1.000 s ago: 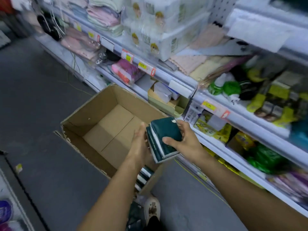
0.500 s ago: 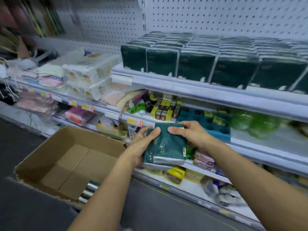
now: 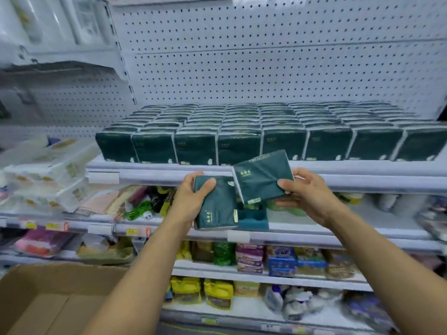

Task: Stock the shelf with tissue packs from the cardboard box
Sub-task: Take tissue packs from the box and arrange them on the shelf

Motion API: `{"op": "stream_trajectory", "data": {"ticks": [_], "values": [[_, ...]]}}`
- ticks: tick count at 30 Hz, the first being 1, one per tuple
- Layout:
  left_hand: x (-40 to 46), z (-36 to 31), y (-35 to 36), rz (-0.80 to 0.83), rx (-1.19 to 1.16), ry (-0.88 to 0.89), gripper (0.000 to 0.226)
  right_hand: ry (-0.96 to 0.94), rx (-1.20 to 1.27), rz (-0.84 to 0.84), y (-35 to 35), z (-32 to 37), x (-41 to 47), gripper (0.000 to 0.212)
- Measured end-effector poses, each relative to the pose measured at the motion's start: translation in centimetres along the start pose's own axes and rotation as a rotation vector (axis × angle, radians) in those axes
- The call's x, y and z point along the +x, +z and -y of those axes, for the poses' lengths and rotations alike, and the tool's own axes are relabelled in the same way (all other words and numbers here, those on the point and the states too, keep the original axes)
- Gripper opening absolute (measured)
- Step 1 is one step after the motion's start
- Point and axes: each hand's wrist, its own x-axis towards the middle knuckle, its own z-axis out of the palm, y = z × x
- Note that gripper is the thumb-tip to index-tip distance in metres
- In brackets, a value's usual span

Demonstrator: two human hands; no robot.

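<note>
My left hand (image 3: 191,197) grips a dark green tissue pack (image 3: 216,209) in front of the shelf edge. Just right of it, my right hand (image 3: 304,192) pinches a second dark green tissue pack (image 3: 262,177), tilted and lifted toward the upper shelf (image 3: 362,170). That shelf carries several rows of identical green tissue packs (image 3: 242,131), standing upright from its front to the pegboard. The open cardboard box (image 3: 48,298) sits at the lower left; its visible floor is bare.
White multipacks of tissue (image 3: 48,175) lie on the shelf to the left. Lower shelves hold towels, green bottles, a teal tray (image 3: 252,217) and colourful packets (image 3: 266,259). A white pegboard (image 3: 266,56) backs the upper shelf, with open space above the stocked rows.
Both hands rose from the box up to the shelf. The stack held between them has split: one pack in the left hand, one in the right.
</note>
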Motion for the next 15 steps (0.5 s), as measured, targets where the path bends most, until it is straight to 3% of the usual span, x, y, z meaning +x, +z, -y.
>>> {"op": "stream_trajectory", "data": {"ticks": [7,15], "values": [[2.7,-2.3,4.1,0.062,0.065,0.077,0.044,-0.340,-0.175,-0.431,-2.9,2.4,3.0,0.021],[5.0,-2.5,5.2,0.115,0.091,0.126,0.043,-0.339,-0.531,-0.503,-4.2,0.2,7.4,0.022]]}}
